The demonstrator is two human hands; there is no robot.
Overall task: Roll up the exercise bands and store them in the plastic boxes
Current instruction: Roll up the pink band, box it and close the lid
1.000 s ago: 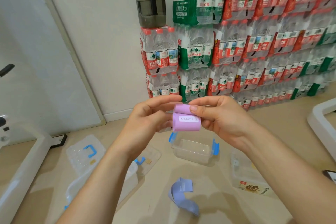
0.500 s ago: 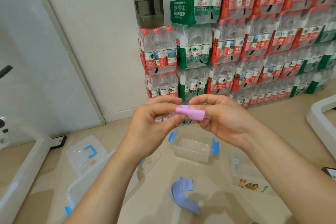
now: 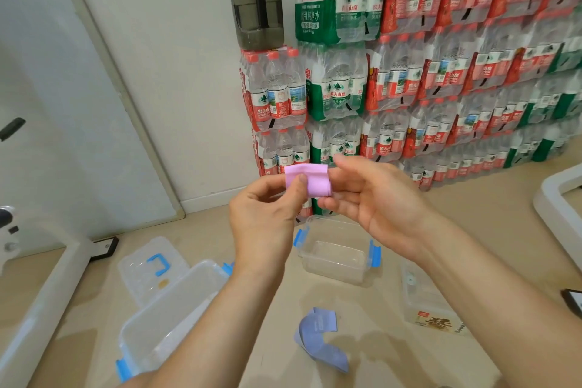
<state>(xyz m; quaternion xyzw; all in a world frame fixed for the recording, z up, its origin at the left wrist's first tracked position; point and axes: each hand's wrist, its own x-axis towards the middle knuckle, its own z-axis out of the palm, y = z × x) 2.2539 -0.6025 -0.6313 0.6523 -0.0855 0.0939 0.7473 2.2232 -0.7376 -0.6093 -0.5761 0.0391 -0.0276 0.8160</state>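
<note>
Both hands hold a pink exercise band [image 3: 311,181], rolled into a short wad, at chest height. My left hand [image 3: 264,217] pinches its left side with thumb on top. My right hand [image 3: 368,198] grips its right end with curled fingers. Directly below on the floor stands an open clear plastic box [image 3: 338,258] with blue clips, nothing inside. A lavender-blue band [image 3: 318,337] lies loose and curled on the floor in front of it. A larger clear box [image 3: 163,321] with blue clips sits at the lower left, partly behind my left forearm.
A clear lid with a blue handle [image 3: 151,264] lies left of the boxes. Another clear box with a printed label [image 3: 431,309] sits to the right. Stacked packs of water bottles [image 3: 409,79] line the wall, a dark jug [image 3: 255,0] on top. White equipment frames stand at both edges.
The pink band went from a roll with its label facing me to a flattened strip, then turned upright again. Both hands shifted slightly left and stayed on it.
</note>
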